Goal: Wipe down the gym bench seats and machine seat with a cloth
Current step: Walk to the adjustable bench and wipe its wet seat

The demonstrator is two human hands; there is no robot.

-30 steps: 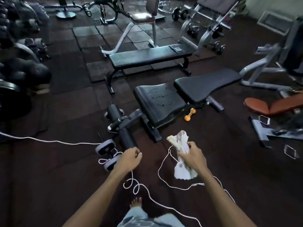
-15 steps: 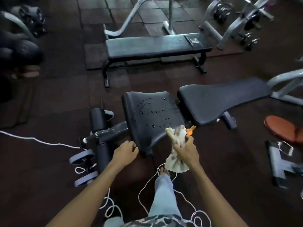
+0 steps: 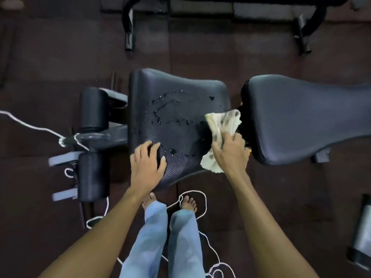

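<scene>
Fingers (image 3: 228,138) R hand (image 3: 230,152) grip cloth (image 3: 222,121); L hand (image 3: 147,163) rests on seat (image 3: 200,93).

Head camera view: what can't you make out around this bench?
- Flat bench, head view: top cut off by the upper edge.
- Seat pad corner, head view: covered by the cloth in the right hand.
- Grey equipment, head view: cut by right edge, blurred.

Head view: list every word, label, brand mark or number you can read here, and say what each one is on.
None can be read.
The seat pad carries only water droplets, no print.
The back pad shows no lettering.
The cloth gripped by the right hand has dark spots, not text.
</scene>
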